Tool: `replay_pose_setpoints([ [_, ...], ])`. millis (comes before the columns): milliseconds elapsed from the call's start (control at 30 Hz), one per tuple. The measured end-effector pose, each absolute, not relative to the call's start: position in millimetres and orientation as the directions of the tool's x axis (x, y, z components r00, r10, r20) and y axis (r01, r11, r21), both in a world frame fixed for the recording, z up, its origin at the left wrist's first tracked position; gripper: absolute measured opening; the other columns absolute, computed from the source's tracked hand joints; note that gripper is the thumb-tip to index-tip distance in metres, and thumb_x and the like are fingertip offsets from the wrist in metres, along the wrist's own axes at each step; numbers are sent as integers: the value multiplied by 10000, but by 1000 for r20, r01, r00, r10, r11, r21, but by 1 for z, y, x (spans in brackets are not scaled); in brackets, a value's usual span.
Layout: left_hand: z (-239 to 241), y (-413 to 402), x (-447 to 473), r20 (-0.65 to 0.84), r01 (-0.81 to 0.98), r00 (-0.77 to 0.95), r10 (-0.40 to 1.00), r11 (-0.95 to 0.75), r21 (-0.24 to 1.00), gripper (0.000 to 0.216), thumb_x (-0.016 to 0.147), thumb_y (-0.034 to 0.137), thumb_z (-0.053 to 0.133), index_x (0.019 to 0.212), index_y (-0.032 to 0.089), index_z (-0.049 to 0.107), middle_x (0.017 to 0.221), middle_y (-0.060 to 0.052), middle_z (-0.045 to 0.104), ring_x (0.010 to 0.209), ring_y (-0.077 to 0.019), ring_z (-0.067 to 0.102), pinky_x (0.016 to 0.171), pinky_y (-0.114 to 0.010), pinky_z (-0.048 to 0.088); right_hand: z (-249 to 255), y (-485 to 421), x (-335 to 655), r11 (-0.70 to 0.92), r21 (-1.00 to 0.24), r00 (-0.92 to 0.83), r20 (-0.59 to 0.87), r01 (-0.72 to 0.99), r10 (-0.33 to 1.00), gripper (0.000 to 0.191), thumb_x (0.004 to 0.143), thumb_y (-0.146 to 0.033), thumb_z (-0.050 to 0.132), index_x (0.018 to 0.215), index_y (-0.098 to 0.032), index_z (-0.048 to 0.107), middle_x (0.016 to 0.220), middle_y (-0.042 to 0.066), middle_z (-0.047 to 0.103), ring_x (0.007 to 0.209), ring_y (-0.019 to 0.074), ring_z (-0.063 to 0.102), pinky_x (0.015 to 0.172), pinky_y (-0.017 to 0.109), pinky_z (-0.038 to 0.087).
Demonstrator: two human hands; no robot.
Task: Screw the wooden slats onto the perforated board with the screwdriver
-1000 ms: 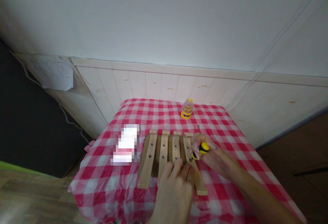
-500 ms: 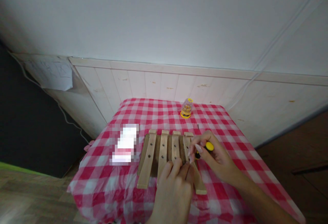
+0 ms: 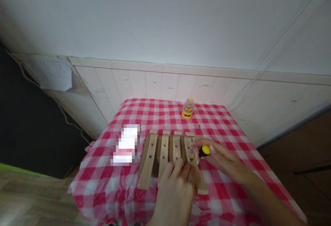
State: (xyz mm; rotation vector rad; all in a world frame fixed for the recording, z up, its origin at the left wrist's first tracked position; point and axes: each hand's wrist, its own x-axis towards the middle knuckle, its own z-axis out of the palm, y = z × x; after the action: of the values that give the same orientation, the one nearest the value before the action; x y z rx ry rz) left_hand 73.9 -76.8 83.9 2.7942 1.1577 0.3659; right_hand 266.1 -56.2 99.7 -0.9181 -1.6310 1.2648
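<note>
A wooden slatted piece (image 3: 148, 170), with several pale slats screwed across darker wood, lies on the checked cloth. My left hand (image 3: 177, 188) is closed on its middle and right slats, fingers bent and pressed down; the fingertips are partly hidden. In my right hand (image 3: 219, 157) is a short black-and-yellow screwdriver (image 3: 205, 151), tilted with its front end toward the lower screw of the rightmost slat (image 3: 202, 188). Blur and fingers obscure whether its tip touches that screw. Dark screw heads (image 3: 164, 145) show in pairs along the slats.
A clear, yellow-based container of bits (image 3: 188, 108) stands toward the table's back. Behind the slats lies a small screw (image 3: 199, 127). To the left is a pixelated phone-like rectangle (image 3: 126, 145). The red-and-white cloth (image 3: 103, 177) covers the table, which meets a panelled wall (image 3: 155, 84).
My right hand has turned and its fingers have stretched along the screwdriver. The yellow handle end has shifted slightly left. My left hand stays on the slats.
</note>
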Motion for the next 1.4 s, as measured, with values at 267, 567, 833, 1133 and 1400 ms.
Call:
replay_pose_setpoints([
  [267, 86, -78, 73, 159, 696, 675, 720, -693, 188, 132, 968, 174, 711, 1078, 172, 786, 1135, -12, 798, 1011, -228, 659, 782, -360, 506, 112, -54, 255, 524, -844, -276, 481, 110, 832, 126, 1013, -403, 613, 1048, -285, 638, 1017, 54, 704, 1004, 197, 697, 866, 361, 587],
  [567, 85, -78, 73, 144, 694, 677, 722, -691, 201, 179, 991, 180, 680, 1149, 173, 764, 1150, -3, 792, 1001, -216, 646, 818, -357, 498, 99, -55, 246, 451, -880, -181, 424, 150, 887, 215, 1063, -452, 486, 966, -262, 515, 797, -5, 641, 632, 137, 623, 587, 262, 535],
  [833, 84, -78, 72, 164, 690, 674, 720, -693, 208, 164, 989, 164, 673, 1115, 188, 776, 1116, -6, 796, 972, -214, 643, 791, -353, 493, 108, -59, 256, 353, -925, -363, 284, 140, 887, 455, 1076, -570, 306, 1167, -257, 623, 962, 61, 667, 896, 204, 659, 824, 355, 561],
  [1133, 81, -80, 71, 156, 691, 680, 717, -697, 190, 212, 989, 165, 672, 1183, 189, 755, 1181, -14, 783, 1044, -232, 634, 804, -355, 498, 140, -50, 277, 681, -523, -521, 441, 512, 731, 308, 1051, -449, 506, 1143, -278, 746, 948, 72, 745, 876, 225, 655, 753, 359, 506],
  [1400, 88, -79, 71, 122, 692, 681, 722, -689, 215, 161, 996, 169, 662, 1116, 185, 768, 1110, -6, 795, 1002, -232, 641, 794, -361, 488, 147, -51, 257, 617, 14, -511, 574, 787, 639, 455, 1008, -337, 535, 566, -231, 541, 497, 6, 528, 538, 176, 422, 533, 347, 275],
])
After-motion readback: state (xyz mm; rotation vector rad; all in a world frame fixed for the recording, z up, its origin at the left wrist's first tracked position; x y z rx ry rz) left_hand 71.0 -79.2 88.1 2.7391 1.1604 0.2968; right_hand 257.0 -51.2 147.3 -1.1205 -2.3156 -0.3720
